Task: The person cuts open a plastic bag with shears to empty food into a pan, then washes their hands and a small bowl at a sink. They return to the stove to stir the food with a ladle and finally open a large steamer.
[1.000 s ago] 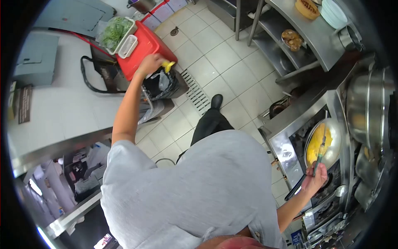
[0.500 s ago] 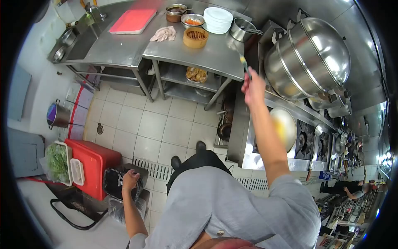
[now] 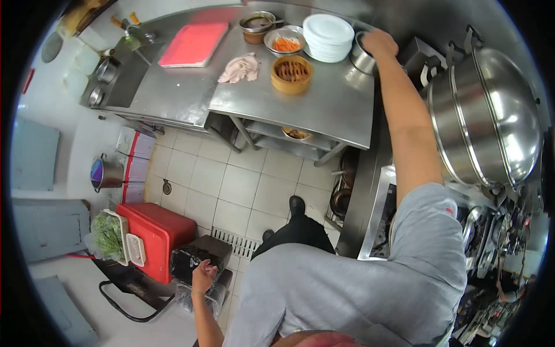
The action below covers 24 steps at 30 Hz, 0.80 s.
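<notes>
My right hand point(image 3: 380, 44) is stretched forward over the steel pot point(image 3: 363, 56) at the back right corner of the steel table. Its fingers curl down at the rim, and what they hold is too hidden to make out. Left of the pot stands a stack of white plates point(image 3: 328, 36). My left hand point(image 3: 204, 274) hangs low at my side above a black-lined bin point(image 3: 191, 263), its fingers apart and nothing in them.
On the steel table point(image 3: 341, 110) are a bamboo steamer point(image 3: 291, 75), a cloth point(image 3: 239, 67), a bowl of orange shreds point(image 3: 285, 41) and a pink-topped tray point(image 3: 194, 44). A large steel steamer point(image 3: 485, 115) stands at right, a red box point(image 3: 156, 234) at left.
My right hand has moved forward to the pot; the utensil it held is no longer visible in it. My body has come nearer the table. My left hand stays low by the bin.
</notes>
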Motion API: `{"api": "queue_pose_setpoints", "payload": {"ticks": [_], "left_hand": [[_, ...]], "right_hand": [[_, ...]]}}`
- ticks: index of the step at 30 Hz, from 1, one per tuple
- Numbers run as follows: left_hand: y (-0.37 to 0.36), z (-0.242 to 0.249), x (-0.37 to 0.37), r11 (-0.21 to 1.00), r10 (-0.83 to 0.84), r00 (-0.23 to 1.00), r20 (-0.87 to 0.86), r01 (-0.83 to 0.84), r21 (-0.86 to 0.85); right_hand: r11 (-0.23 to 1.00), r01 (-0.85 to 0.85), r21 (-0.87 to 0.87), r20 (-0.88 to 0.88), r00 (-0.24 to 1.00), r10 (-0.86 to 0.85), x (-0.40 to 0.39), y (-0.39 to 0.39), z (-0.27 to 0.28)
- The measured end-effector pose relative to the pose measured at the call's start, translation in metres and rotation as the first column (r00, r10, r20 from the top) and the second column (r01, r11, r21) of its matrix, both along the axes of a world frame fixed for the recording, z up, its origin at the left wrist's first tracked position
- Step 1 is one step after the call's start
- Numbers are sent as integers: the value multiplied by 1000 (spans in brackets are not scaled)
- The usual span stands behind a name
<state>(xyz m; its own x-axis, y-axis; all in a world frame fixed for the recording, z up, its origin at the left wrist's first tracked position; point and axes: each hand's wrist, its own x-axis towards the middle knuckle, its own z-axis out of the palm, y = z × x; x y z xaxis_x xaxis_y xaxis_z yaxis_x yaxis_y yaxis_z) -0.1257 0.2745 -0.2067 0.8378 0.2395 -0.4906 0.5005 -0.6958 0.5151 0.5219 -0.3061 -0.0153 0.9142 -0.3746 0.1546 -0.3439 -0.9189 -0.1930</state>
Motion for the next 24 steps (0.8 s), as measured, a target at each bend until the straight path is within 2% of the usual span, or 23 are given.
{"api": "queue_pose_setpoints", "payload": {"ticks": [1, 3, 5, 6, 7, 8, 10, 11, 12, 14, 16, 18, 20, 23, 24], "left_hand": [[-2, 3, 5, 1000, -10, 1000, 4, 10, -3], [-9, 2, 24, 997, -74, 997, 5, 74, -37], [-9, -8, 42, 988, -93, 995, -29, 89, -126], [-8, -23, 48, 980, -104, 994, -39, 96, -173], [4, -51, 47, 961, -149, 988, 35, 153, -231], [7, -57, 53, 946, -196, 981, 0, 189, -264], [7, -63, 69, 918, -261, 964, -41, 235, -320], [11, -75, 72, 899, -287, 958, 4, 271, -345], [16, -85, 77, 881, -389, 920, 50, 387, -272], [35, -122, 84, 841, -469, 881, 59, 466, -274], [21, -114, 99, 803, -549, 834, 55, 545, -240], [-7, -89, 118, 770, -583, 807, 95, 587, -251], [-35, -56, 124, 745, -575, 801, 166, 596, -300], [-67, -26, 110, 765, -510, 845, 162, 531, -364], [-79, -19, 102, 770, -491, 856, 161, 513, -378]], "right_hand": [[999, -38, -4, 1, 999, 38, -7, 8, -7], [978, -207, 6, 219, 955, 200, -33, 42, -29], [880, -404, 250, 328, 890, 316, -121, 85, -39], [832, -443, 335, 282, 889, 360, -179, 103, -38], [739, -497, 455, 244, 868, 433, -226, 109, -55], [740, -565, 366, 304, 824, 479, -278, 114, -78], [681, -458, 571, 131, 870, 475, -374, 107, -89], [716, -393, 577, 124, 909, 399, -419, 100, -95], [746, -333, 577, 124, 938, 323, -457, 83, -102], [821, -159, 548, 88, 987, 132, -519, 28, -114], [821, 140, 553, -13, 987, -160, -566, -39, -104], [885, 273, 378, 45, 949, -312, -611, -132, -125], [898, 411, 159, -102, 911, -399, -640, -187, -115], [910, 408, 76, -137, 908, -396, -658, -247, -142], [932, 359, 52, -109, 930, -352, -659, -256, -153]]}}
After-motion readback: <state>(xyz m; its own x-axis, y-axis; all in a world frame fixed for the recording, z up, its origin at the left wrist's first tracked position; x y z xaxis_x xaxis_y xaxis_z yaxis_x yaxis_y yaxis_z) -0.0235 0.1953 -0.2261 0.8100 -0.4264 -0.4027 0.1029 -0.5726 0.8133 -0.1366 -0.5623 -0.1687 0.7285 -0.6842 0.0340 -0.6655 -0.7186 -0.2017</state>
